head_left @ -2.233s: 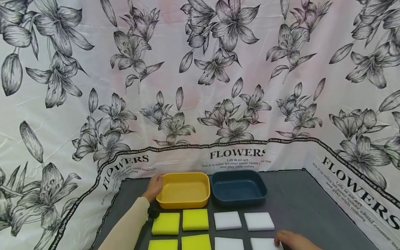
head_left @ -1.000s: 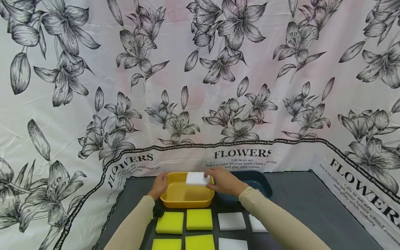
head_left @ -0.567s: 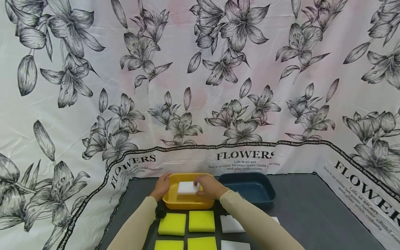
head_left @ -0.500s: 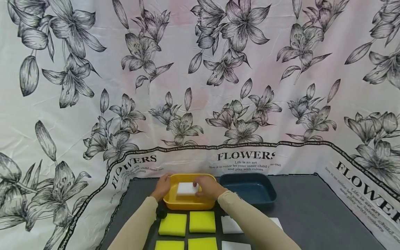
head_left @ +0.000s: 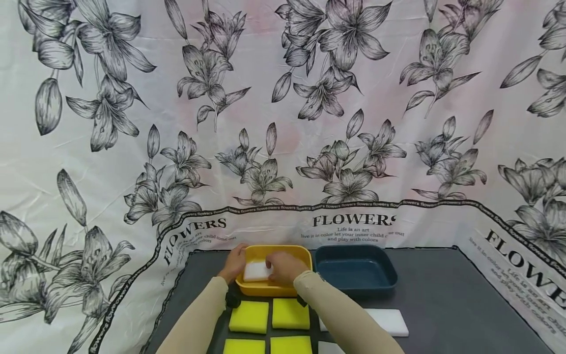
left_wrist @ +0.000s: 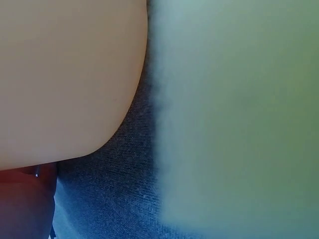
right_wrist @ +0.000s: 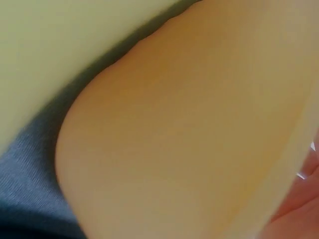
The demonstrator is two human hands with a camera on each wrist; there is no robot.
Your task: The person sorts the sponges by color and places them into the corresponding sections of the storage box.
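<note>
In the head view, my left hand (head_left: 234, 264) grips the left rim of a yellow rectangular tray (head_left: 265, 290). My right hand (head_left: 285, 267) reaches inside that tray and pinches the right end of a white sponge (head_left: 255, 271), which lies low toward the tray's left side. The tray's wall (left_wrist: 65, 79) fills the upper left of the left wrist view, with part of the left hand (left_wrist: 25, 204) below it. In the right wrist view the tray wall hides most of the right hand (right_wrist: 299, 214).
A dark blue tray (head_left: 355, 270) stands right beside the yellow one. In front are several yellow sponges (head_left: 249, 317) in rows, and white sponges (head_left: 389, 322) partly covered by the right sleeve (head_left: 340, 314). Behind the grey tabletop (head_left: 442, 295) hangs a flower-printed cloth (head_left: 283, 182).
The right hand picked up a white sponge from the front right, carried it over to the yellow tray and lowered it inside, then shifted it left. The left hand stays on the rim.
</note>
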